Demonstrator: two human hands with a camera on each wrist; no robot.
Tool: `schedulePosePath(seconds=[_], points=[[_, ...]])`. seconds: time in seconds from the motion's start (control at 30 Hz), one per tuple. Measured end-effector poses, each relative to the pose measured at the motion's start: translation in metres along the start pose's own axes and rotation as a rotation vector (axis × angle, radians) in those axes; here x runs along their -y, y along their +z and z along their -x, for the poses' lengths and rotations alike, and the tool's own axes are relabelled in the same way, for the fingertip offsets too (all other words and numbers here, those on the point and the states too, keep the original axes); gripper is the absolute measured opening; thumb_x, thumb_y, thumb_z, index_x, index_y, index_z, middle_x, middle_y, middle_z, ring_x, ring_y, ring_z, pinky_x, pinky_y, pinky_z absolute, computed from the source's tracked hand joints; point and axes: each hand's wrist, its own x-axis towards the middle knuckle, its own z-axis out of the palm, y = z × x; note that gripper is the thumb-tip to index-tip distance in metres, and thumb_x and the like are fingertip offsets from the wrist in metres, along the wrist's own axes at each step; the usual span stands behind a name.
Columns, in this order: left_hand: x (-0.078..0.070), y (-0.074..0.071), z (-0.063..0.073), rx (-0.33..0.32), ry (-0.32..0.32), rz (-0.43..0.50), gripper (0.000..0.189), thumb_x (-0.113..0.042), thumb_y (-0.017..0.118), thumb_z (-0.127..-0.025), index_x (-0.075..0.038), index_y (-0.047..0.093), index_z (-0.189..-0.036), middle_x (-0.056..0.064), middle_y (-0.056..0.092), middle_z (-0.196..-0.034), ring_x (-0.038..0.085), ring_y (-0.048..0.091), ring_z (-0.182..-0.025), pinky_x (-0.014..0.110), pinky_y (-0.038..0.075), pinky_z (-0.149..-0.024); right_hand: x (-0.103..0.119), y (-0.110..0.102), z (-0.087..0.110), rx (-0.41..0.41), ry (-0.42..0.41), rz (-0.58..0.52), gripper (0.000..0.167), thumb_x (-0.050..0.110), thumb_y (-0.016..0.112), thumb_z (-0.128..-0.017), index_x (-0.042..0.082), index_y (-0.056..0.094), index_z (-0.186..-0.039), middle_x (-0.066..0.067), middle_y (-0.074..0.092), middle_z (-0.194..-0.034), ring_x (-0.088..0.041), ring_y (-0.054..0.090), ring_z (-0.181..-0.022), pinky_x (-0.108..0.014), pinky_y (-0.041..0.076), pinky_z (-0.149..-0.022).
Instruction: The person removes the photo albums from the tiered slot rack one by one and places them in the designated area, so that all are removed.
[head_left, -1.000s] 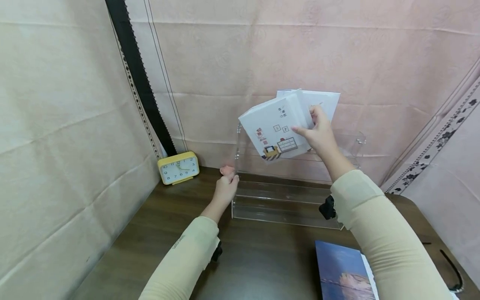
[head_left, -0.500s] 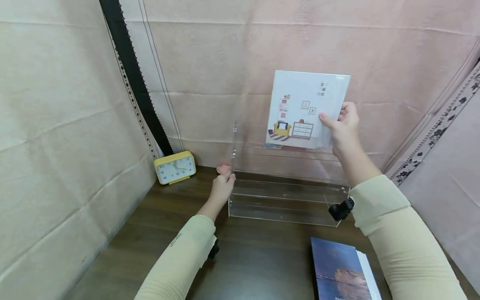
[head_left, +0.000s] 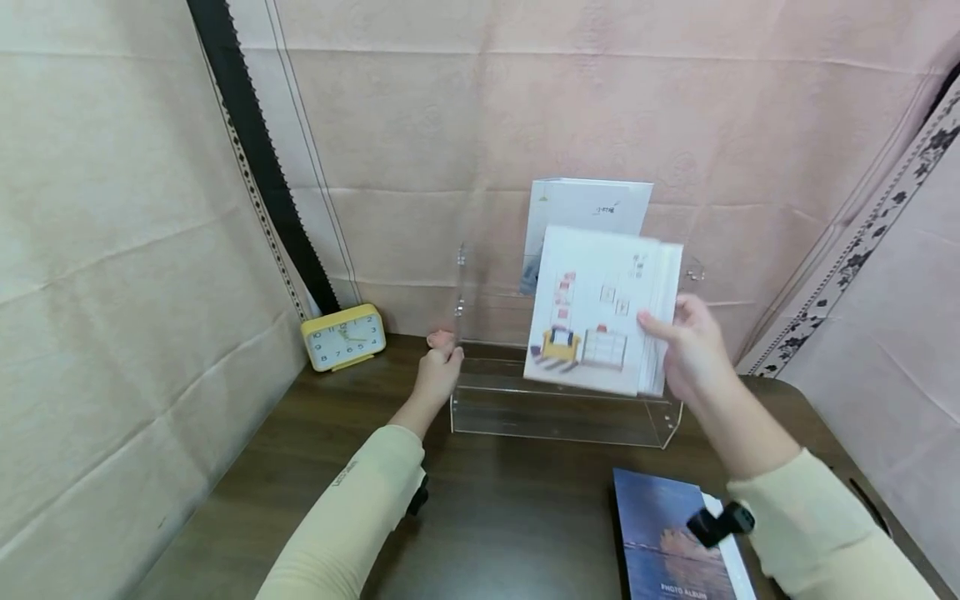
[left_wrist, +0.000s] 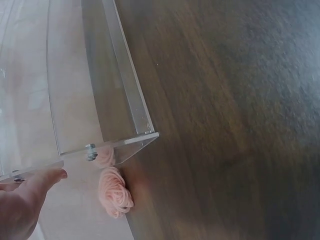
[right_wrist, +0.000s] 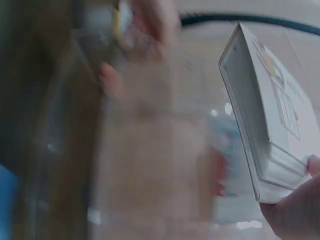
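- My right hand point(head_left: 696, 350) pinches a thick white book point(head_left: 581, 312) at its right edge, thumb on the front cover, which shows a yellow armchair and a chest of drawers.
- I hold that book slightly tilted in front of the clear acrylic rack point(head_left: 555, 417); I cannot tell whether its lower edge touches.
- My left hand point(head_left: 437, 372) grips the rack's left side panel, thumb against the edge.
- A second white book point(head_left: 588, 204) stands upright behind mine, partly hidden by it.
- Just outside that side panel, near my left hand, sits a pink rose-shaped coil point(left_wrist: 115, 192).
- To the left, a yellow alarm clock point(head_left: 343, 337) stands on the dark wooden table point(head_left: 510, 500).
- A blue photo album point(head_left: 675, 542) lies nearer me, toward the right.
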Motion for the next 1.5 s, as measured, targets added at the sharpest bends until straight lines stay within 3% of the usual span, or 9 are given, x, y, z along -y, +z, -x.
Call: schedulePosePath(seconds=[0.17, 0.4, 0.67, 0.87, 1.03, 1.23, 1.4, 1.5], points=[[0.002, -0.002, -0.001, 0.007, 0.008, -0.023, 0.023, -0.012, 0.051, -0.093, 0.002, 0.062, -0.078, 0.015, 0.057, -0.073, 0.03, 0.053, -0.072, 0.044, 0.046, -0.069, -0.052, 0.003, 0.041, -0.024, 0.21, 0.026, 0.03, -0.001, 0.059, -0.088, 0.007, 0.034, -0.105, 0.003, 0.063, -0.098, -0.017, 0.063, -0.086, -0.038, 0.05, -0.077], [0.002, -0.003, -0.003, 0.01, 0.011, -0.016, 0.031, -0.013, 0.051, -0.093, -0.002, 0.048, -0.064, 0.009, 0.043, -0.06, 0.03, 0.049, -0.066, 0.041, 0.042, -0.061, -0.126, 0.019, 0.084, -0.106, 0.39, 0.163, 0.034, 0.001, 0.061, -0.085, -0.001, 0.036, -0.108, -0.01, 0.061, -0.093, -0.023, 0.061, -0.077, -0.039, 0.051, -0.068], [0.001, -0.004, -0.001, 0.009, -0.009, -0.015, 0.024, -0.015, 0.05, -0.093, 0.003, 0.065, -0.088, 0.018, 0.06, -0.082, 0.032, 0.054, -0.079, 0.046, 0.045, -0.077, -0.175, 0.025, 0.108, -0.023, 0.503, 0.254, 0.038, 0.006, 0.063, -0.087, -0.005, 0.032, -0.106, -0.018, 0.052, -0.099, -0.027, 0.055, -0.085, -0.037, 0.047, -0.071], [0.0, -0.001, 0.001, 0.026, -0.02, -0.015, 0.025, -0.016, 0.05, -0.095, 0.002, 0.064, -0.086, 0.013, 0.058, -0.072, 0.031, 0.055, -0.074, 0.044, 0.046, -0.072, -0.189, 0.026, 0.111, -0.02, 0.499, 0.299, 0.039, 0.007, 0.061, -0.089, -0.009, 0.031, -0.107, -0.021, 0.048, -0.1, -0.026, 0.055, -0.084, -0.036, 0.048, -0.07], [-0.002, 0.0, 0.0, 0.016, -0.016, -0.005, 0.024, -0.015, 0.05, -0.095, 0.0, 0.061, -0.079, 0.01, 0.054, -0.066, 0.029, 0.054, -0.069, 0.042, 0.046, -0.068, -0.195, 0.027, 0.114, -0.047, 0.398, 0.435, 0.051, 0.002, 0.067, -0.084, -0.012, 0.026, -0.111, -0.027, 0.049, -0.099, -0.026, 0.059, -0.079, -0.037, 0.051, -0.067], [-0.003, 0.0, 0.002, 0.005, -0.019, -0.008, 0.023, -0.014, 0.051, -0.094, 0.002, 0.065, -0.086, 0.015, 0.058, -0.075, 0.032, 0.054, -0.076, 0.045, 0.045, -0.073, -0.199, 0.027, 0.119, -0.053, 0.328, 0.715, 0.067, 0.001, 0.077, -0.072, -0.016, 0.029, -0.116, -0.032, 0.047, -0.106, -0.038, 0.054, -0.095, -0.047, 0.046, -0.079], [-0.002, 0.0, 0.003, 0.013, -0.03, 0.004, 0.025, -0.015, 0.05, -0.095, 0.004, 0.064, -0.088, 0.017, 0.058, -0.079, 0.033, 0.053, -0.078, 0.046, 0.045, -0.074, -0.205, 0.028, 0.124, -0.066, 0.205, 0.956, 0.065, 0.007, 0.082, -0.063, -0.017, 0.045, -0.11, -0.025, 0.05, -0.098, -0.037, 0.052, -0.091, -0.05, 0.044, -0.081], [-0.001, -0.001, 0.004, 0.021, -0.032, 0.006, 0.025, -0.016, 0.049, -0.095, 0.003, 0.064, -0.093, 0.019, 0.061, -0.087, 0.033, 0.055, -0.083, 0.047, 0.045, -0.077, -0.207, 0.028, 0.125, -0.062, 0.221, 1.014, 0.067, 0.011, 0.084, -0.063, -0.016, 0.047, -0.111, -0.024, 0.05, -0.098, -0.039, 0.047, -0.093, -0.053, 0.04, -0.083]])
